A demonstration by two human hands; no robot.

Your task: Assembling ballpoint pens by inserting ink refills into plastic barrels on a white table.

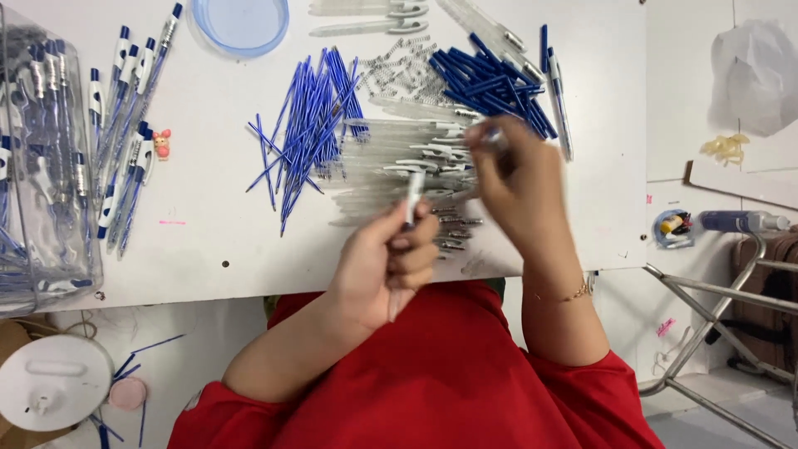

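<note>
My left hand (pixel 386 262) is closed around a clear pen barrel (pixel 413 193) that sticks up from my fist, over the near edge of the white table (pixel 216 241). My right hand (pixel 515 183) is raised beside it, fingertips pinched on a small pen part (pixel 495 138) that is blurred. Under both hands lies a heap of clear barrels with white clips (pixel 407 158) and some small metal tips (pixel 453 229). Blue refills (pixel 312 129) lie in a fan to the left, blue grip pieces (pixel 490 83) in a pile behind my right hand.
Finished blue and white pens (pixel 125 125) lie at the table's left, beside a clear plastic box (pixel 41 166) of more pens. Springs (pixel 399 71) and a blue lid (pixel 241 23) sit at the far side. A metal frame (pixel 706 308) stands to the right.
</note>
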